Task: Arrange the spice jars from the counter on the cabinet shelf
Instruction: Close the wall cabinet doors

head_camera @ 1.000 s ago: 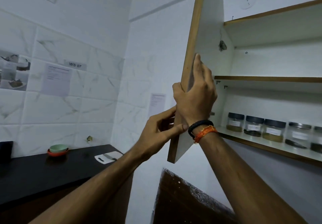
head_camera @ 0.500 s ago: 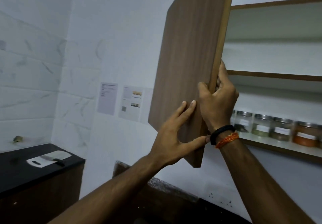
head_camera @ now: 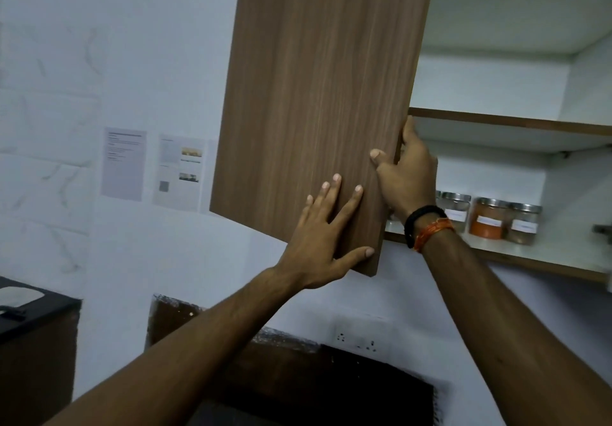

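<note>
A wood-grain cabinet door (head_camera: pixel 318 94) is swung partway across the wall cabinet. My right hand (head_camera: pixel 409 177) grips the door's free edge, thumb on the front and fingers behind it. My left hand (head_camera: pixel 326 237) lies flat on the door's front near its lower corner, fingers spread. Behind the door, glass spice jars with metal lids stand in a row on the bottom shelf (head_camera: pixel 543 253): a pale one (head_camera: pixel 457 208), an orange one (head_camera: pixel 488 218) and a brownish one (head_camera: pixel 523 223). Any jars further left are hidden by the door and my wrist.
The upper shelf (head_camera: pixel 516 122) of the cabinet holds nothing I can see. Two printed sheets (head_camera: pixel 152 167) hang on the tiled wall at left. A black counter (head_camera: pixel 29 309) shows at lower left, and a wall socket (head_camera: pixel 359 339) sits below the cabinet.
The door has swung further toward the cabinet, showing more of its wood front. My left hand went from a loose touch at the edge to lying flat on the front. My view turned right.
</note>
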